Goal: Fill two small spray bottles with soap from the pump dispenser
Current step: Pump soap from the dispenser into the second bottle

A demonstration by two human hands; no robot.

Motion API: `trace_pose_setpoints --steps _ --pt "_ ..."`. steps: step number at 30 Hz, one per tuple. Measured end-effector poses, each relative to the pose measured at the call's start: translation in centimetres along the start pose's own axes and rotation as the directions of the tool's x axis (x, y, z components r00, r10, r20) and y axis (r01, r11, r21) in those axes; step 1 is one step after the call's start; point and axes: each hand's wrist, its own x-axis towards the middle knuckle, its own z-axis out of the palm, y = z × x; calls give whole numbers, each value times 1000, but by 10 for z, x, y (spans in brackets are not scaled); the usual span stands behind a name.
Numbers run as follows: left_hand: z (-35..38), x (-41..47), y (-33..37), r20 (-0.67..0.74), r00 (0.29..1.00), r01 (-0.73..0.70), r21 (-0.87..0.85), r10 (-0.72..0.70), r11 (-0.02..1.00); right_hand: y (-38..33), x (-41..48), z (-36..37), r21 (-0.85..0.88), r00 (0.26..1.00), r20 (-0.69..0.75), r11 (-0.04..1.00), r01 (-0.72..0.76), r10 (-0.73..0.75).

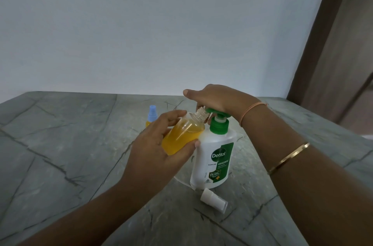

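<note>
My left hand (157, 145) grips a small clear spray bottle (182, 134) without its cap, tilted, holding orange-yellow soap. Its open threaded neck sits right at the green nozzle of the pump dispenser (214, 157), a white Dettol bottle standing on the table. My right hand (214, 98) rests on the green pump head, palm down, thumb stretched out to the left. A second small bottle with a blue spray cap (151, 115) stands behind my left hand, mostly hidden. A white spray cap (214, 199) with its thin tube lies on the table in front of the dispenser.
The grey stone table (60, 155) reaches back to a white wall (141, 34). A brown door frame (323, 44) stands at the right. Bangles circle my right forearm.
</note>
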Motion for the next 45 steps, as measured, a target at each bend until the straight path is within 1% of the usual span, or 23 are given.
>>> trace_pose_setpoints --steps 5,8,21,26,30,35,40,45 --pt "0 0 2 5 1000 -3 -2 3 1000 -2 -2 -5 24 1000 6 1000 11 -11" --pt "0 -1 2 11 1000 9 -7 -9 1000 -5 -3 -9 -6 1000 -3 1000 21 -21" --pt "-1 0 4 6 1000 28 -18 -28 999 -1 1 -1 50 1000 17 999 -5 4" --pt "-2 -1 4 3 1000 13 -21 -13 1000 -2 -1 -3 35 1000 22 999 -1 0" --pt "-2 -2 5 18 1000 17 -7 -17 1000 -8 -4 -9 -10 1000 6 1000 21 -21" --pt "-1 -1 4 9 1000 21 -20 -21 1000 -8 -6 -7 18 1000 29 1000 6 -7" --pt "-1 -1 4 4 1000 20 -56 -20 998 -3 -3 -2 33 1000 24 999 4 -4" --pt "0 -2 5 18 1000 18 -50 -17 999 -3 -3 -2 15 1000 6 1000 13 -13"
